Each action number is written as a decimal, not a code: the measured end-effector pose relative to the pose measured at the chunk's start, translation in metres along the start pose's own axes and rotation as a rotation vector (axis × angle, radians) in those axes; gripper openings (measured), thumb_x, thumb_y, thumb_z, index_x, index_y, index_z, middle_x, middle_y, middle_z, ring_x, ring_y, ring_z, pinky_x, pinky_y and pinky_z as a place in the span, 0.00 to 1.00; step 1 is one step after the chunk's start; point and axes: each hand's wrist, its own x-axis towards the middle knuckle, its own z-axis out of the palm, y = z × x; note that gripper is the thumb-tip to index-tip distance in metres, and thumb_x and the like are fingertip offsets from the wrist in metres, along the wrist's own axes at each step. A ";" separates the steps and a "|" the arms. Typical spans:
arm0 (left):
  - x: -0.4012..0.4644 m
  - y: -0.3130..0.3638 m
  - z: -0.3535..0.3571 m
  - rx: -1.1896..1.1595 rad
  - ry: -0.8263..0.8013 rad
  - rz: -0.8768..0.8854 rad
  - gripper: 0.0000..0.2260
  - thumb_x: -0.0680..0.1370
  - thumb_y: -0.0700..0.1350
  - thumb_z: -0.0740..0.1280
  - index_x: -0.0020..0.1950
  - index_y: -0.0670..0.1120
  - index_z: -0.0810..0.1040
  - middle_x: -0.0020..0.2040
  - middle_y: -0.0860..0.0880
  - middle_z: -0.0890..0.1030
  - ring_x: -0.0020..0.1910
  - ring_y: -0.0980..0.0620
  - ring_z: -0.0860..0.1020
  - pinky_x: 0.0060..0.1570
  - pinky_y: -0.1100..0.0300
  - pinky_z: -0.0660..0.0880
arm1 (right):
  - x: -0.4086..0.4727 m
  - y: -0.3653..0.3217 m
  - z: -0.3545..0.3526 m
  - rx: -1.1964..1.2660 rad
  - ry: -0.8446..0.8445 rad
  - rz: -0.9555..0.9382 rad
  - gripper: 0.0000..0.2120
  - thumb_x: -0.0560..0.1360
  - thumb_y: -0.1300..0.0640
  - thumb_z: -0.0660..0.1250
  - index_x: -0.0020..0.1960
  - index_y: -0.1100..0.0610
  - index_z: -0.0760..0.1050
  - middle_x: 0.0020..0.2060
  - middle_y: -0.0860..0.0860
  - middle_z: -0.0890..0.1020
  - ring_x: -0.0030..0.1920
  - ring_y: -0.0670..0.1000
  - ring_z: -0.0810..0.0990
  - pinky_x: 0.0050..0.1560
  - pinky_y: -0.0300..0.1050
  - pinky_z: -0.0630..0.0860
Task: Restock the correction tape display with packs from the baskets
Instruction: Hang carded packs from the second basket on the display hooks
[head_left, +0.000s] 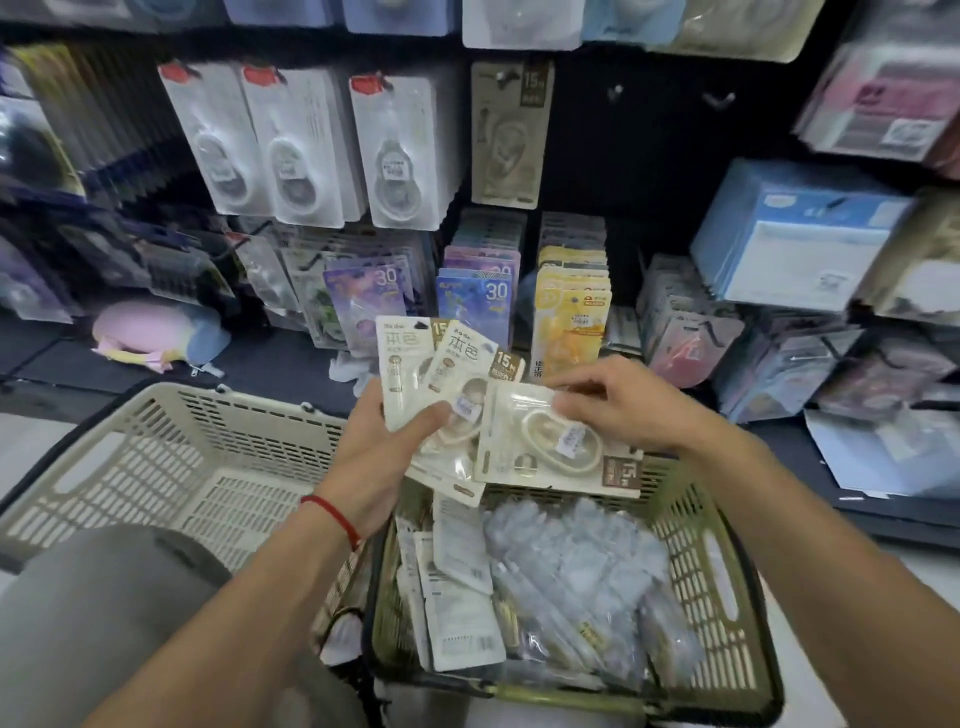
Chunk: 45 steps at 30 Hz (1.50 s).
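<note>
Person stands over two baskets in front of the correction tape display (467, 156). Left hand (387, 441) grips a fanned bunch of cream packs (441, 374), thumb pressed across their fronts, red string bracelet (332, 512) on the wrist. Right hand (618, 402) pinches the top edge of one more cream pack (550, 447), lying sideways and overlapping the bunch, so both hands are closed on packs. All held just above the olive basket (727, 587), which has more packs lying loose in it: white-backed ones (457, 613) on the left, clear-wrapped ones (576, 571) on the right. Beige basket (156, 457) sits touching it on the left, floor of it bare where visible. On the display, one matching cream pack (511, 135) hangs alone on a hook; two bare hooks (719, 98) beside it to the right. White packs (306, 150) hang in rows to the left. Purple, blue and yellow packs (478, 291) stand in rows below. Pink plush item (150, 332) lies on the lower shelf, left.
</note>
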 end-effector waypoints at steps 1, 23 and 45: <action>0.005 0.006 0.001 0.017 -0.067 0.004 0.22 0.77 0.37 0.75 0.69 0.46 0.75 0.61 0.48 0.87 0.62 0.47 0.85 0.65 0.45 0.80 | 0.000 -0.005 -0.009 -0.103 -0.014 -0.031 0.13 0.82 0.53 0.71 0.66 0.46 0.84 0.58 0.42 0.86 0.56 0.42 0.83 0.61 0.42 0.79; 0.085 0.077 0.037 -0.092 -0.247 -0.021 0.36 0.65 0.36 0.83 0.72 0.45 0.75 0.64 0.43 0.85 0.63 0.40 0.84 0.62 0.41 0.80 | 0.040 -0.034 -0.031 0.215 1.015 0.164 0.21 0.79 0.43 0.68 0.69 0.48 0.72 0.67 0.46 0.73 0.66 0.48 0.70 0.64 0.47 0.65; 0.080 0.104 -0.001 -0.419 -0.210 0.090 0.31 0.76 0.34 0.72 0.77 0.51 0.71 0.70 0.41 0.81 0.69 0.36 0.80 0.71 0.30 0.70 | 0.101 -0.103 0.010 0.867 0.488 -0.142 0.14 0.75 0.47 0.73 0.59 0.47 0.82 0.56 0.50 0.88 0.57 0.53 0.87 0.59 0.59 0.83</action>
